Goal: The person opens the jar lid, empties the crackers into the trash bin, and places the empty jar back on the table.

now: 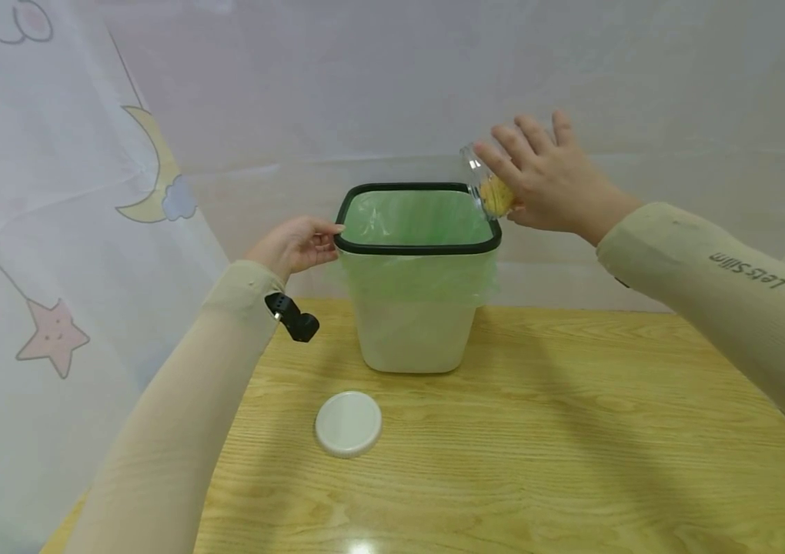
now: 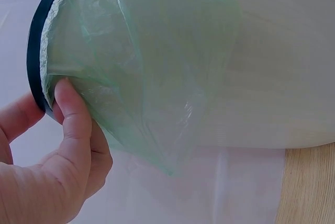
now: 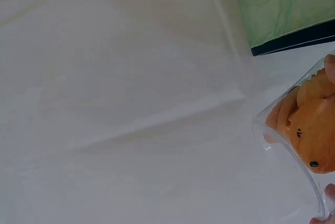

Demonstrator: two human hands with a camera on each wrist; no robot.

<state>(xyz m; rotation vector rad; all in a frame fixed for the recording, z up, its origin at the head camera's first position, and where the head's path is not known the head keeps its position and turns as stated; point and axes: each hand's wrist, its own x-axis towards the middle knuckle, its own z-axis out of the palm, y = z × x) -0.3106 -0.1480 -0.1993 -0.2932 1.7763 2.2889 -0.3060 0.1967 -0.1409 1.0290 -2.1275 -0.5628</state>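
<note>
A white trash bin (image 1: pixel 412 331) with a black rim (image 1: pixel 416 249) and a green plastic liner (image 1: pixel 413 215) stands upright on the table. My left hand (image 1: pixel 298 242) pinches the rim's left side, its fingertips against the overhanging liner (image 2: pixel 141 67) in the left wrist view. At the bin's right rear corner, my right hand (image 1: pixel 548 181) holds a clear jar (image 1: pixel 472 163), tilted with one end toward the bin. Inside the jar sit yellow-orange rounded pieces (image 3: pixel 316 130), one with small dark spots. My right thumb is mostly hidden in the head view.
A round white lid (image 1: pixel 348 423) lies flat on the wooden table (image 1: pixel 503 462) in front of the bin. Behind is a pale cloth backdrop (image 1: pixel 295 92) with a printed moon and star. A black strap (image 1: pixel 292 317) hangs at my left wrist.
</note>
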